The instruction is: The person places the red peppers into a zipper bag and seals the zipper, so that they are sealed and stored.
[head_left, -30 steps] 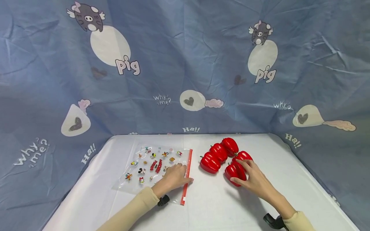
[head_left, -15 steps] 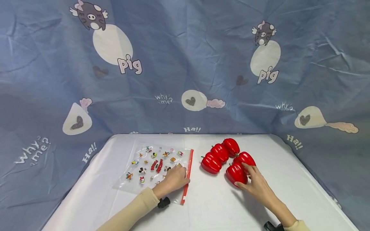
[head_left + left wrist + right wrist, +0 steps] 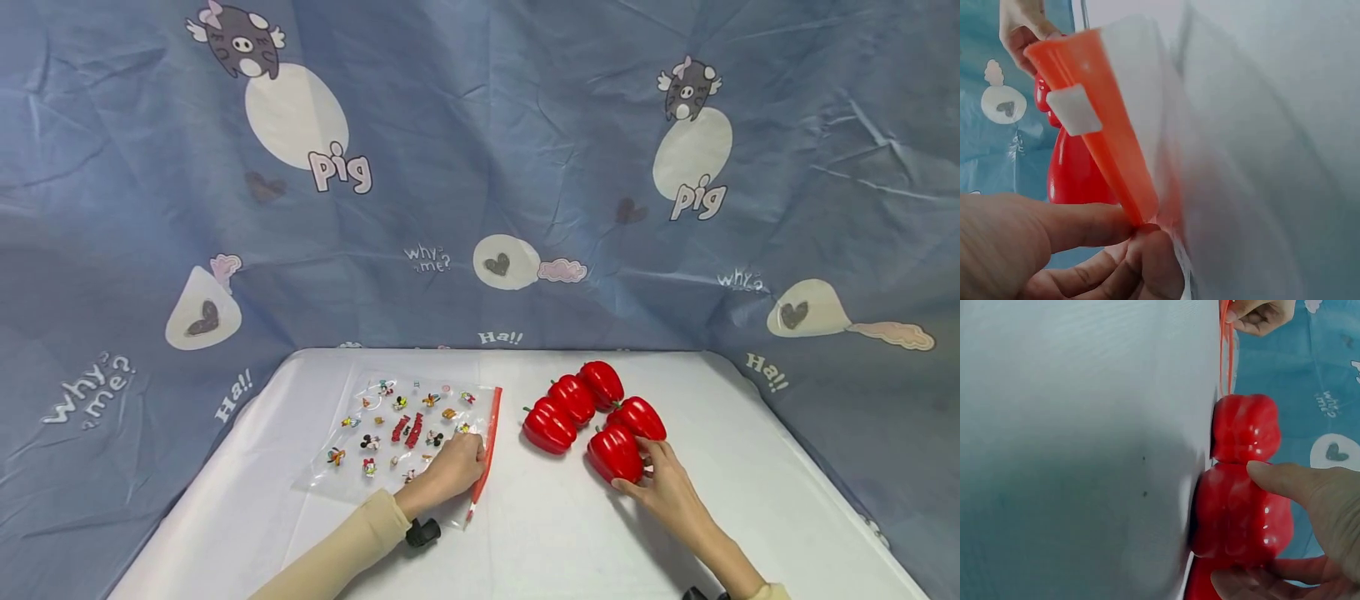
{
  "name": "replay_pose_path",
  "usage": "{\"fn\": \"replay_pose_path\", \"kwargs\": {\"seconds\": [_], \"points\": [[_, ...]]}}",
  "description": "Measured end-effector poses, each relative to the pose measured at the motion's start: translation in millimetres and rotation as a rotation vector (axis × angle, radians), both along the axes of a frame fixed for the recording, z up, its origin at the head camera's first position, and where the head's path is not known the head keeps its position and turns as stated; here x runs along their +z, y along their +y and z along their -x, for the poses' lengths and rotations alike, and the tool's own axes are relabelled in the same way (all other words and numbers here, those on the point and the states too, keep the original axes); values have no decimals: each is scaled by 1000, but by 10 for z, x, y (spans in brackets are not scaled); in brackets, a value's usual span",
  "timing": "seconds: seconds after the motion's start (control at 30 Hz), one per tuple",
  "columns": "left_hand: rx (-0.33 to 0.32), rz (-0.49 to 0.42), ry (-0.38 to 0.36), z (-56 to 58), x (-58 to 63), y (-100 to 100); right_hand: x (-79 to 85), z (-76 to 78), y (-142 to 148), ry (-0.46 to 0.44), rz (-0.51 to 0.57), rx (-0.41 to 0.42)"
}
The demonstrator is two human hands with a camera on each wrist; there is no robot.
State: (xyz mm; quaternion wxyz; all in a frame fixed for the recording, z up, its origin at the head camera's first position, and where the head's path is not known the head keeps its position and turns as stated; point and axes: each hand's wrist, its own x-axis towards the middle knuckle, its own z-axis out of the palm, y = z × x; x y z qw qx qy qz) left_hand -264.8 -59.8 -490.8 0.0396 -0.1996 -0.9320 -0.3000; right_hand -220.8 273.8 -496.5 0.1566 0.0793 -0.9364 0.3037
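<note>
Head view: left hand [image 3: 447, 468] hides part of the clear bag [image 3: 382, 429] and its red strip [image 3: 492, 427]; the red lettering [image 3: 414, 432] is too small to read. Right hand [image 3: 666, 486] covers one side of the nearest pepper [image 3: 613, 454]. Left sleeve [image 3: 337, 542] and right sleeve [image 3: 772, 592] run off the bottom edge. Left wrist view: clear bag blurred. Right wrist view: lowest pepper [image 3: 1199, 582] partly behind fingers [image 3: 1241, 585], cut by bottom edge.

- A cloth-walled booth [image 3: 97, 250]; whether in a home, lab or office cannot be told.
- Blue cloth [image 3: 420, 308] hangs beyond the left hand [image 3: 447, 468] and right hand [image 3: 663, 487], and to either side, with pig prints [image 3: 243, 43].
- White table [image 3: 532, 533] under both.
- Black camera [image 3: 423, 532] at the left wrist.
</note>
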Motion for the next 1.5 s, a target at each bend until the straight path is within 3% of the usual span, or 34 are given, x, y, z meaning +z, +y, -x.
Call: {"fn": "replay_pose_path", "kwargs": {"seconds": [0.27, 0.7, 0.87, 1.07, 1.37, 1.5], "points": [[0, -80, 5, -7, 12, -42, -12, 8, -11, -11, 19, -10], [8, -150, -97, -40, 3, -67, -44, 3, -3, -54, 40, -39], [29, -149, -64, -34, 40, -79, -38, 4, -4, -67, 38, -39], [42, -189, -111, -30, 108, -107, -46, 6, -4, -68, 54, -30], [68, -176, 10, -14, 182, -124, -61, 16, -9, -47, 59, -21], [80, -182, 30, -13, 200, -123, -60, 10, -11, -41, 51, -13]]}}
